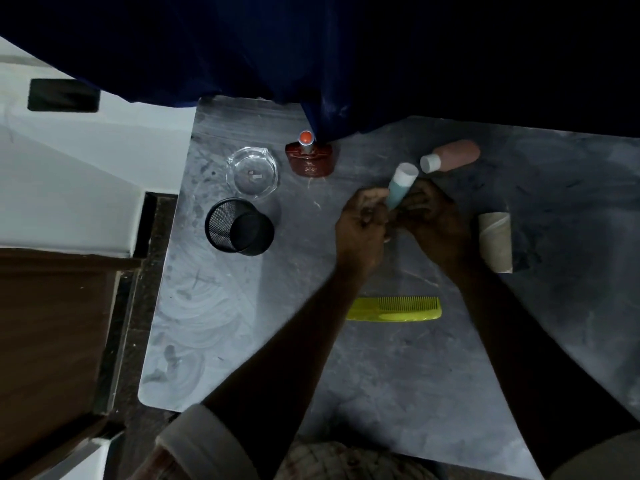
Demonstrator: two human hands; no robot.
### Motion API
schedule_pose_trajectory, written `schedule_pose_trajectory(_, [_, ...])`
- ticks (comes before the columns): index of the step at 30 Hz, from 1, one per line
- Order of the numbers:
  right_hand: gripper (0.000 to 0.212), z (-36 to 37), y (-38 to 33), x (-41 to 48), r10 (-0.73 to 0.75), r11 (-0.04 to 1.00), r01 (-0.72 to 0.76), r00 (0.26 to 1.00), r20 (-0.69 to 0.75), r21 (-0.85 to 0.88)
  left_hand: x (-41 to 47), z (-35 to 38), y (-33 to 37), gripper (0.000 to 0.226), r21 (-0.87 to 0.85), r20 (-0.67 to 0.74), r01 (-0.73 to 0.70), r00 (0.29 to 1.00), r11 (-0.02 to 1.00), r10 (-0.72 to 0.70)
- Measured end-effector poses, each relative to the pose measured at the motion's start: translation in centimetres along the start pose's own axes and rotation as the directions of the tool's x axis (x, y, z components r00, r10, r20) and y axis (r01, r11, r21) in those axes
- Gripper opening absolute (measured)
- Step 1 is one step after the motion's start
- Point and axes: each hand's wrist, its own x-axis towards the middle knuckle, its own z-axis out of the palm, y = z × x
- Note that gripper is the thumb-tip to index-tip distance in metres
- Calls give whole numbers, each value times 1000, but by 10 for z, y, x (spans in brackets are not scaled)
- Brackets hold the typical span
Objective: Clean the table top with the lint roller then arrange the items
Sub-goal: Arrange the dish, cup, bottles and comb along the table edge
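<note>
Fingers (372, 211) of the left hand (360, 233) and of the right hand (433, 216) are seen closed around the lower end of a teal tube (400, 188), which is tilted, white cap uppermost, above the grey surface (277, 341). Whether this is the lint roller cannot be told. A pink bottle (453, 154) is noted just beyond the cap. A cardboard roll (496, 241) lies right of the hands, a yellow comb (394, 309) between the forearms.
</note>
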Motion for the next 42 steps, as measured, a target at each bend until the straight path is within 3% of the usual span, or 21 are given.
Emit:
schedule_pose_trajectory(5, [45,21,-18,-21,-20,953,9,999,32,303,-22,-24,7,20,-21,-133,-87,988,996,83])
schedule_pose_trajectory(8, [41,31,-28,-32,16,815,-77,994,111,574,-27,-39,6,18,-87,-188,-140,975,986,122])
schedule_pose_trajectory(10, [31,34,-33,-33,59,771,-153,984,171,618,-29,-50,7,21,-86,-218,-165,965,983,143])
schedule_pose_trajectory(13, [16,43,-39,-33,16,886,-90,986,165,455,-31,-66,10,26,34,-262,-234,936,972,234])
schedule_pose_trajectory(18, [45,63,-48,-24,-94,982,65,983,158,178,-35,-83,8,39,72,-331,-353,874,933,356])
schedule_pose_trajectory(23, [40,84,-50,-8,-229,973,231,962,148,2,-37,-91,4,55,100,-375,-386,839,917,394])
schedule_pose_trajectory(29, [33,102,-48,10,-331,933,333,943,39,-140,-34,-88,-3,62,106,-319,-354,873,929,369])
schedule_pose_trajectory(42, [29,110,-48,3,-357,903,346,934,7,-255,-22,-89,-4,61,133,-236,-363,892,922,385])
